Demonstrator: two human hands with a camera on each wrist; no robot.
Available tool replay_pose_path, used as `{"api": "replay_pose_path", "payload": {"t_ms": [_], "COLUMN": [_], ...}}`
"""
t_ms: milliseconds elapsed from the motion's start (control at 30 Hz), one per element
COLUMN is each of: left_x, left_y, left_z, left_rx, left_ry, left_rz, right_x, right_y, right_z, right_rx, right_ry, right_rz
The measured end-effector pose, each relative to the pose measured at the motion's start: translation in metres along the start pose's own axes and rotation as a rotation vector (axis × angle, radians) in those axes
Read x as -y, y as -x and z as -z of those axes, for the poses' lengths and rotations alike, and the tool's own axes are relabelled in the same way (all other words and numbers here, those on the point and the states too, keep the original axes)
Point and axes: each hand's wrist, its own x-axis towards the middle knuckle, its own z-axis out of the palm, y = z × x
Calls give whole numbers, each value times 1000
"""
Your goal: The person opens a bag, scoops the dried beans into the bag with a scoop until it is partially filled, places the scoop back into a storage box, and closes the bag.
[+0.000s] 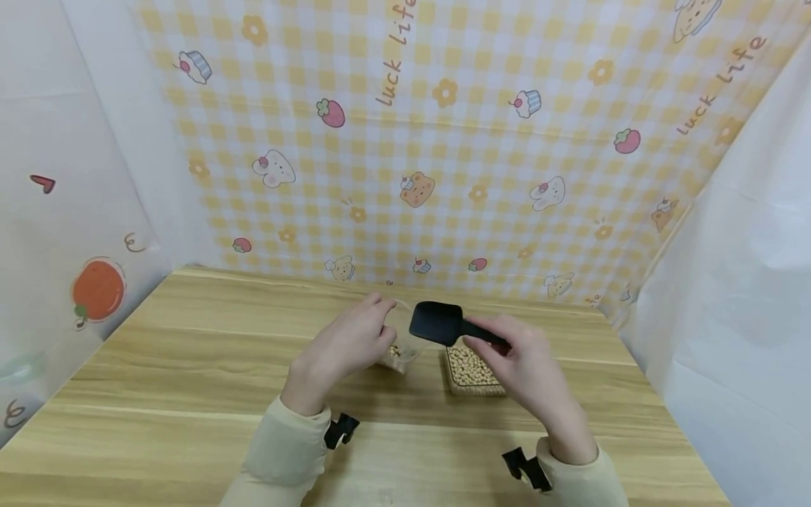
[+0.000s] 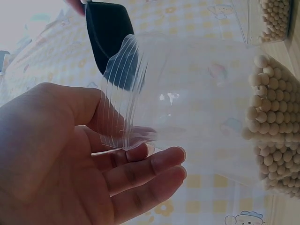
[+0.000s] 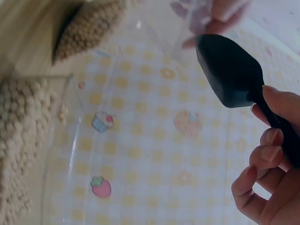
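In my left hand the rim of a clear plastic bag is pinched between thumb and fingers; two other fingers extend beside it. Round pale beans, like soybeans, fill the bag's bottom, which rests on the table. My right hand grips the handle of a black scoop. The scoop is held up near the bag's mouth, and its blade overlaps the bag's rim in the left wrist view. Below the right hand stands a clear box full of the same beans, partly hidden by that hand.
The wooden table carries the bag and the box side by side. Behind it hangs a yellow checked cloth with cartoon prints. White sheets close off the left and right sides. A few loose beans show beside the box.
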Motion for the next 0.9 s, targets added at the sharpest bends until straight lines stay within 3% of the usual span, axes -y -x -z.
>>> {"api": "replay_pose_path", "payload": {"t_ms": [233,567,900], "left_x": [0,1,7], "left_y": [-1,-1,-5], "left_z": [0,1,0], "left_rx": [-2,-6,-6], "left_ry": [4,2,3], "left_rz": [0,3,-19], "right_x": [-10,-28,-50], "right_y": [2,5,16], "right_z": [19,33,56], "right_rx": [-40,-40,123], "right_ry": [-8,84,197], "right_rz": [-29,-107,-231]}}
